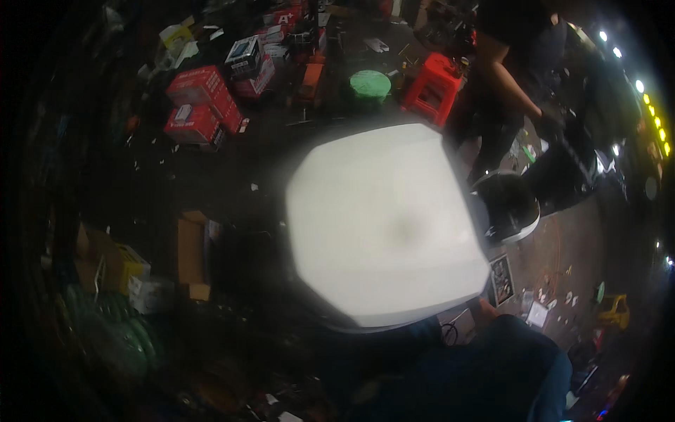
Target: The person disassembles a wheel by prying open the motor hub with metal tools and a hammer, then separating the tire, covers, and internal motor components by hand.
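Floor (583, 239), strewn with scraps and dim toward the left, surrounds a large white case (383, 218) that fills the middle of the view, with red cartons (204, 95), a round green disc (370, 84) and a red stool (443, 67) beyond it. Near the stool, a co-worker (517, 42) in dark clothes reaches one arm downward. Beside the case's lower right corner, the right hand (485, 310) is mostly hidden, its grip impossible to tell, and the left hand is out of sight.
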Available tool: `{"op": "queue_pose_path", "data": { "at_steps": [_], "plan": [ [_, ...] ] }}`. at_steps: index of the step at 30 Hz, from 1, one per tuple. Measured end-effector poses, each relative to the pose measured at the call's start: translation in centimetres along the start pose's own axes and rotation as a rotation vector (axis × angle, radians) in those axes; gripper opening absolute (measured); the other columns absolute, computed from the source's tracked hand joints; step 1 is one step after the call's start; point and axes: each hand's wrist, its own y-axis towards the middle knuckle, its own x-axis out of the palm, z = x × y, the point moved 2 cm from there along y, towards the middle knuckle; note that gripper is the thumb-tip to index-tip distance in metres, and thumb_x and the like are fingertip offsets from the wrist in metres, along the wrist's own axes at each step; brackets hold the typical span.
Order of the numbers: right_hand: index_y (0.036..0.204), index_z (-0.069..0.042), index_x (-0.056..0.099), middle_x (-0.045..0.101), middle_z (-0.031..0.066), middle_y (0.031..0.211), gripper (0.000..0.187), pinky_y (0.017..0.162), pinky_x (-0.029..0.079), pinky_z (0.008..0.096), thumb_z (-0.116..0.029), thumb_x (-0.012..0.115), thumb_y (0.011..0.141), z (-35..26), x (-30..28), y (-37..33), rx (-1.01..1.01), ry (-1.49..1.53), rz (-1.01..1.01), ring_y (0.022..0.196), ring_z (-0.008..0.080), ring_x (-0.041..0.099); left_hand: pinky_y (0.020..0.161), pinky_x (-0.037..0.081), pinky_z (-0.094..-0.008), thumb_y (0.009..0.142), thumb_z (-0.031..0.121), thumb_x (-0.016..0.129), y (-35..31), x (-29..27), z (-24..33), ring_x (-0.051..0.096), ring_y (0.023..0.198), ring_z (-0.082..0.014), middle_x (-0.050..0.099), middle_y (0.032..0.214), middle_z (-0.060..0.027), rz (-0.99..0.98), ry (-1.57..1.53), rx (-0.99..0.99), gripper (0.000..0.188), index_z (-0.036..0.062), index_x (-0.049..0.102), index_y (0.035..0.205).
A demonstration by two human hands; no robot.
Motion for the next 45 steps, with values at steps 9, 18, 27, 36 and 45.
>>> {"op": "queue_pose_path", "data": {
  "at_steps": [9, 18, 27, 36, 45],
  "plan": [
    [0.098, 0.004, 0.062, 0.065, 0.0178, 0.091, 0.034, 0.075, 0.046, 0.0359, -0.024, 0.060, 0.080, -1.5, -1.5, -16.6, 0.467, 0.458, -0.263, 0.085, 0.0270, 0.061, 0.069, 0.047, -0.0391, 0.085, 0.018, 0.058, 17.5, -13.0, 14.5, 0.057, 0.075, -0.0266, 0.062, 0.088, -0.0146, -0.079, -0.196, 0.550, 0.020, 0.0004, 0.062, 0.094],
    [0.104, -0.006, 0.065, 0.063, 0.0208, 0.100, 0.038, 0.082, 0.045, 0.0374, -0.033, 0.063, 0.078, 1.4, 3.6, -29.9, 0.541, 0.295, -0.585, 0.097, 0.0334, 0.060, 0.068, 0.048, -0.0318, 0.089, 0.015, 0.051, 14.4, -15.2, 40.6, 0.057, 0.076, -0.0217, 0.059, 0.097, -0.0146, 0.054, -0.669, 0.753, 0.038, -0.0081, 0.048, 0.119],
    [0.093, 0.002, 0.063, 0.064, 0.0103, 0.084, 0.026, 0.063, 0.044, 0.0302, -0.020, 0.064, 0.079, -1.1, 2.0, -38.0, 0.790, 0.785, -0.331, 0.072, 0.0153, 0.056, 0.085, 0.044, -0.0333, 0.089, 0.018, 0.048, 7.9, -14.7, 52.7, 0.054, 0.097, -0.0225, 0.057, 0.107, -0.0114, -0.075, -0.466, 1.064, 0.030, -0.0011, 0.056, 0.111],
    [0.110, -0.002, 0.058, 0.060, 0.0204, 0.104, 0.033, 0.083, 0.043, 0.0392, -0.021, 0.051, 0.085, 2.3, 5.9, -57.2, 0.704, 0.327, -0.554, 0.096, 0.0322, 0.056, 0.094, 0.038, -0.0432, 0.083, 0.024, 0.057, 6.8, -10.5, 54.5, 0.051, 0.106, -0.0303, 0.055, 0.110, -0.0172, -0.141, -0.387, 1.344, 0.037, 0.0018, 0.057, 0.112],
    [0.106, 0.004, 0.058, 0.059, 0.0263, 0.105, 0.052, 0.087, 0.043, 0.0419, -0.040, 0.061, 0.078, -11.4, 0.8, -49.1, 1.121, 0.520, -0.384, 0.101, 0.0390, 0.055, 0.079, 0.045, -0.0358, 0.089, 0.020, 0.051, 7.7, -13.1, 57.3, 0.056, 0.086, -0.0290, 0.059, 0.100, -0.0192, 0.036, -0.174, 1.374, 0.030, -0.0047, 0.057, 0.105]
  ]
}}
